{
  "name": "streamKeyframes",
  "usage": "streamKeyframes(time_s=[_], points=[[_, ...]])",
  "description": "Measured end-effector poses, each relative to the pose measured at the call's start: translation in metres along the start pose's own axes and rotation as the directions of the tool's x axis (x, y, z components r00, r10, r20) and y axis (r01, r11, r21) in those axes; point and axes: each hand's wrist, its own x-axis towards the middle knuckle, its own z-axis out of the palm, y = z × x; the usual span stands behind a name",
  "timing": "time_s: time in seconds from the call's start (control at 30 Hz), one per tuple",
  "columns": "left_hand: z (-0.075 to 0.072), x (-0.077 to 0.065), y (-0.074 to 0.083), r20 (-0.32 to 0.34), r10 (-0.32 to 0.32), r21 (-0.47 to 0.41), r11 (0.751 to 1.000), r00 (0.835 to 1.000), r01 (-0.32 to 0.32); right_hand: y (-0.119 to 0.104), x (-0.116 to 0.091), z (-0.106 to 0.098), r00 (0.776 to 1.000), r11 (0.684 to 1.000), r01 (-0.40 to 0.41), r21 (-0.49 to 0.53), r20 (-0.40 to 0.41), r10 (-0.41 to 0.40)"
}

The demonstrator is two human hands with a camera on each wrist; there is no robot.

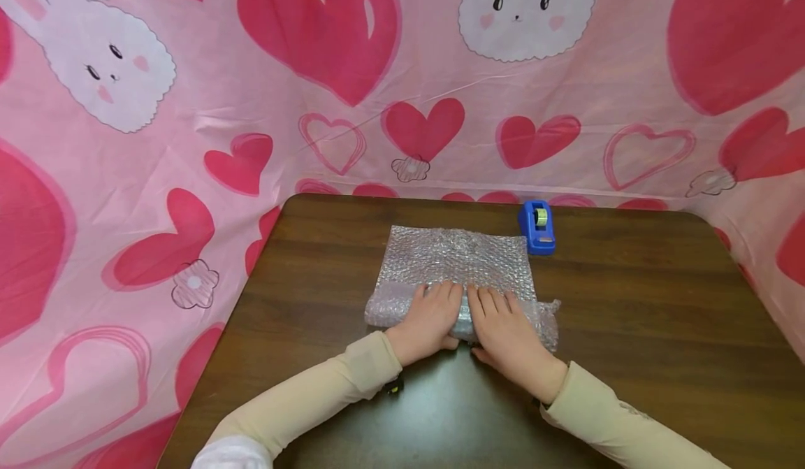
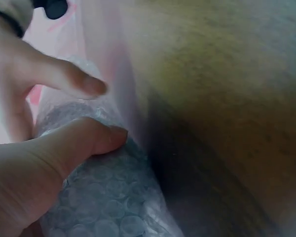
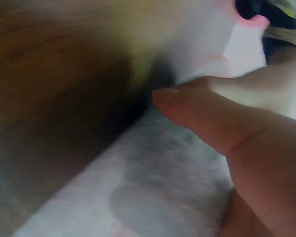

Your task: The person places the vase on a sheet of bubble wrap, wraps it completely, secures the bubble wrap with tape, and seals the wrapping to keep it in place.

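- Bubble wrap (image 1: 455, 254): one sheet, part rolled, part flat. Lies on the worktop (image 1: 641, 294), about midway between left and right edges, its flat far border near the far edge.
- Roll (image 1: 390, 307): the near end of the sheet, wound into a tube beneath both hands. Contents, if any, cannot be made out through the layers.
- Progress, as judged: winding begun and partly done; a broad flat stretch remains unrolled beyond the tube. No tape seen on the wrap; closing appears not yet done.
- Long axis: the tube runs left to right, roughly parallel to the worktop's far edge. One end points to the left edge, the other to the right edge; the right end is loose and flared, with a small tail sticking up. Flat part extends toward the far edge.
- Left hand (image 1: 429, 316): holds the tube left of its middle, fingers over the top, thumb on the near side.
- Right hand (image 1: 508, 333): holds the tube right of its middle, in like manner, close beside the left.
- Tape dispenser (image 1: 537, 230), blue, with roll of tape: at the sheet's far right corner, near the far edge, unheld.
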Motion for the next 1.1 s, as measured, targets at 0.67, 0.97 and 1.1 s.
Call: streamKeyframes(time_s=[0.67, 0.97, 1.1], points=[[-0.012, 0.008, -0.006, 0.180, 0.017, -0.149, 0.989, 0.984, 0.011, 0.007, 0.002, 0.014, 0.999, 0.995, 0.034, 0.090, -0.027, -0.031], [-0.011, 0.008, -0.015, 0.212, 0.008, -0.317, 0.946, 0.977, 0.061, 0.011, 0.007, 0.008, 0.997, 0.987, 0.061, 0.151, 0.032, -0.067], [-0.014, 0.007, -0.015, 0.209, 0.023, -0.259, 0.965, 0.978, 0.033, 0.013, 0.009, 0.005, 0.994, 0.981, 0.054, 0.187, 0.081, -0.070]])
